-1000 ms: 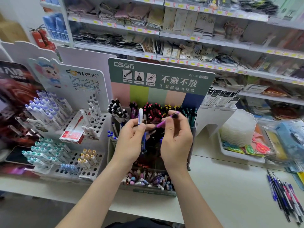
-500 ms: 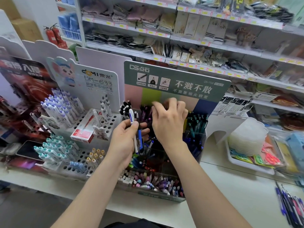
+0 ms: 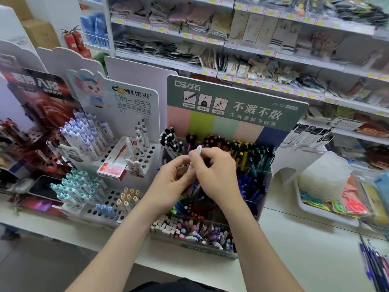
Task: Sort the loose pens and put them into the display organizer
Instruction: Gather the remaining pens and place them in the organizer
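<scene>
Right hand (image 3: 219, 175) is back from the far row of the display organizer (image 3: 263, 180) and now meets the left hand (image 3: 172, 180) over the middle compartments; view has swung slightly too. Right thumb and forefinger pinch the white-capped pen (image 3: 198, 150) near its top, with the cap sticking up above the knuckles. Left hand is curled and pressed against the right, down by the pen's lower barrel. Can't tell whether it grips that barrel or anything else, since the contact is hidden. Pen is in the air over the organizer's left-middle section, just near of the black-and-white pen row (image 3: 168, 138), not in any slot yet. My read of the step: regrip or handover of one pen before slotting. Next move needs a type match. A white body doesn't suit the coloured rows to the right, so probably the far-left compartment or the white hole rack (image 3: 134, 157) on the left. Drop it upright without knocking neighbours. Plenty left to do: loose pens (image 3: 376, 264) lie on the counter (image 3: 294, 239) at near right, well apart from the organizer.
</scene>
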Demonstrator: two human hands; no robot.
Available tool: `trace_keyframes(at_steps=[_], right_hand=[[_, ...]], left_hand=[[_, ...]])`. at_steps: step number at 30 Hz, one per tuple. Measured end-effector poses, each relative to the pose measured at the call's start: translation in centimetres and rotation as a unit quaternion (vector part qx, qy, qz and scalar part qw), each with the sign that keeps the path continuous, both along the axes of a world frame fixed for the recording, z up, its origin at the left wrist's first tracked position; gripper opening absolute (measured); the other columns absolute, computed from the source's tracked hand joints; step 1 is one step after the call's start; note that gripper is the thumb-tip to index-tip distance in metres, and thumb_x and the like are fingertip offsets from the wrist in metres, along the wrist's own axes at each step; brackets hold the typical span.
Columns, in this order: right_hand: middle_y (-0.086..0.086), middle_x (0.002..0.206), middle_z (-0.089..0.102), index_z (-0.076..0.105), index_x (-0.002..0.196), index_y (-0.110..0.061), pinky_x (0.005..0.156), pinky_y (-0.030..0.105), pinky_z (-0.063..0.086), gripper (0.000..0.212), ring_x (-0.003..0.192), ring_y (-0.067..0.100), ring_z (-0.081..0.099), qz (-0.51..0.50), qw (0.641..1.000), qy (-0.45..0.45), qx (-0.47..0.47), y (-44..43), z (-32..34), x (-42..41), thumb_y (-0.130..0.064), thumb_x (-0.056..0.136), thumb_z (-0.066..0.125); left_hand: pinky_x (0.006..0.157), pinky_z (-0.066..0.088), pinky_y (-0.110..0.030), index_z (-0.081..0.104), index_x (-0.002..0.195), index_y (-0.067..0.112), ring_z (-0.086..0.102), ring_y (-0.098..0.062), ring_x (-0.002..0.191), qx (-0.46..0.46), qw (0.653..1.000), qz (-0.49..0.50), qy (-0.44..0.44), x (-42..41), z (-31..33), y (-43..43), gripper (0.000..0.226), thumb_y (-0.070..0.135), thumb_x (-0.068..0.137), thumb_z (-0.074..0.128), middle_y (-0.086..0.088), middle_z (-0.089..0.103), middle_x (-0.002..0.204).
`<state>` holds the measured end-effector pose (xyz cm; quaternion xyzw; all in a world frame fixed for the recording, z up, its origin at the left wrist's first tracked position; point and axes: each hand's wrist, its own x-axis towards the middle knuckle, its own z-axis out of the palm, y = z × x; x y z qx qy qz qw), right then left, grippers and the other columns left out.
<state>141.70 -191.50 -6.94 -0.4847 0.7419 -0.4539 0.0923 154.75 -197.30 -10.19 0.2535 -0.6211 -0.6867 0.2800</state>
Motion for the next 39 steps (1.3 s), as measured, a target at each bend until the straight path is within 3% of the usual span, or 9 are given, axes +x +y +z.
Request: trace_keyframes(at_steps=[2,5,9,14,19,27,30,35,39], right_hand=[[-0.002,0.08,0.074,0.068,0.097,-0.016,0.071,0.031,0.054,0.027,0.077,0.011,0.07,-0.027,0.983,-0.143,-0.112,0.7,1.0,0.1,-0.028,0.113,0.05],[0.009,0.069,0.064,0.061,0.116,-0.015,0.059,0.041,0.059,0.029,0.061,0.027,0.07,-0.034,0.956,-0.207,-0.204,1.7,1.9,-0.7,-0.033,0.116,0.039],[-0.001,0.065,0.057,0.057,0.131,-0.029,0.051,0.04,0.041,0.026,0.053,0.023,0.052,0.007,0.999,-0.042,0.014,2.8,0.3,-2.7,-0.038,0.114,0.04],[-0.002,0.094,0.058,0.046,0.117,-0.024,0.057,0.036,0.04,0.018,0.077,0.025,0.058,0.056,0.951,0.179,0.245,3.3,0.1,-2.4,-0.016,0.102,0.051],[0.001,0.125,0.065,0.064,0.135,-0.025,0.085,0.042,0.057,0.043,0.112,0.027,0.064,0.082,0.925,0.246,0.278,1.7,1.1,-3.0,-0.007,0.096,0.065],[-0.002,0.109,0.079,0.077,0.12,-0.015,0.092,0.032,0.059,0.024,0.098,0.011,0.072,0.095,0.975,0.175,0.095,1.1,-0.8,-1.9,-0.008,0.101,0.063],[-0.009,0.08,0.074,0.074,0.108,-0.022,0.065,0.027,0.053,0.014,0.068,0.007,0.066,0.09,0.993,0.068,0.034,2.5,-1.6,-0.1,-0.019,0.103,0.061],[0.001,0.076,0.074,0.073,0.106,-0.029,0.055,0.04,0.055,0.013,0.058,0.025,0.066,0.038,0.977,-0.209,0.019,5.3,-2.9,1.1,-0.019,0.1,0.068],[0.014,0.082,0.069,0.074,0.115,-0.011,0.063,0.034,0.054,0.014,0.07,0.023,0.063,-0.055,0.875,-0.461,-0.137,6.4,-3.0,0.3,-0.013,0.106,0.064]], left_hand=[[0.058,0.045,-0.03,0.069,0.121,0.021,0.054,-0.02,0.065,-0.045,0.998,0.006,-0.038,0.2,-0.2,0.1,0.016,0.019,0.106,0.064,-0.009,0.074,0.085],[0.057,0.049,-0.025,0.074,0.111,0.022,0.06,-0.015,0.062,-0.081,0.989,0.094,-0.074,0.6,-0.6,0.2,0.01,0.022,0.106,0.065,-0.003,0.076,0.085],[0.052,0.045,-0.028,0.069,0.113,0.025,0.056,-0.016,0.059,-0.041,0.973,0.213,-0.083,0.9,-1.6,-0.2,0.019,0.025,0.112,0.051,0.002,0.072,0.083],[0.056,0.05,-0.035,0.065,0.124,0.029,0.058,-0.016,0.062,0.002,0.967,0.241,-0.086,0.8,-2.0,-0.2,0.026,0.016,0.11,0.048,-0.005,0.072,0.089],[0.065,0.064,-0.037,0.064,0.123,0.022,0.072,-0.02,0.075,0.029,0.969,0.236,-0.071,0.8,-1.6,0.4,0.022,0.011,0.109,0.051,-0.011,0.071,0.104],[0.092,0.062,-0.047,0.06,0.13,0.005,0.072,-0.028,0.094,0.198,0.954,0.221,0.042,0.9,-0.9,0.5,0.024,0.004,0.109,0.049,-0.014,0.068,0.1],[0.084,0.058,-0.039,0.065,0.122,0.01,0.071,-0.021,0.096,0.19,0.953,0.228,0.06,0.9,-0.7,0.6,0.017,0.007,0.108,0.056,-0.007,0.076,0.1],[0.08,0.06,-0.032,0.06,0.114,0.007,0.071,-0.021,0.091,0.213,0.941,0.227,0.129,0.1,-0.4,1.3,0.011,0.001,0.105,0.058,-0.011,0.077,0.097],[0.077,0.063,-0.034,0.06,0.113,0.004,0.075,-0.026,0.085,0.208,0.948,0.212,0.11,-1.6,-0.6,2.7,0.009,0.004,0.104,0.063,-0.011,0.075,0.094]])
